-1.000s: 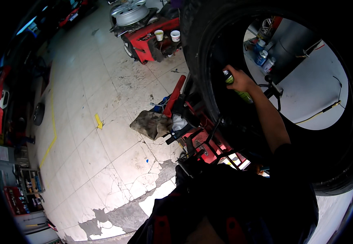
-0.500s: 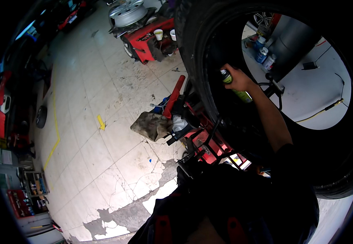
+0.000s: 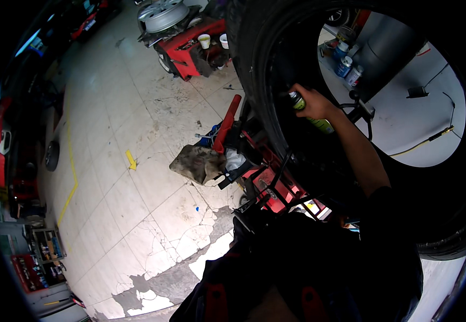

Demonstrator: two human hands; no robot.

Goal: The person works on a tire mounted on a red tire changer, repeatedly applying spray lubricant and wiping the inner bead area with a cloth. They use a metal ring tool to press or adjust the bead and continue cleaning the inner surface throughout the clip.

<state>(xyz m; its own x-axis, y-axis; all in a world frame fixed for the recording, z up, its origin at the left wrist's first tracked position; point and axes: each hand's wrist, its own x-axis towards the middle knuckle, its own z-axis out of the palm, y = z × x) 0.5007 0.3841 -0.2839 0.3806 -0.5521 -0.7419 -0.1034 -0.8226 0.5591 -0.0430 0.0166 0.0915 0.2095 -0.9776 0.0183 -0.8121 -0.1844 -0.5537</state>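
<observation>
Over the last second your view shifts slightly, and a dark block [image 3: 417, 92] now shows through the opening of the tire [image 3: 243, 56]. Your right grip [image 3: 314, 102] stays wrapped around a green can [image 3: 321, 125], tilted within the tire's hollow, so your work seems to remain at much the same spot. Your left grip is out of sight, its state unknown. Labels on the can and the bottles [image 3: 344, 67] are too small to read.

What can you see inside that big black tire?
Within the opening of the tire, the right hand holds a green spray can, covering its middle. Whatever lies behind the hand and forearm is hidden; shadow obscures more.
</observation>
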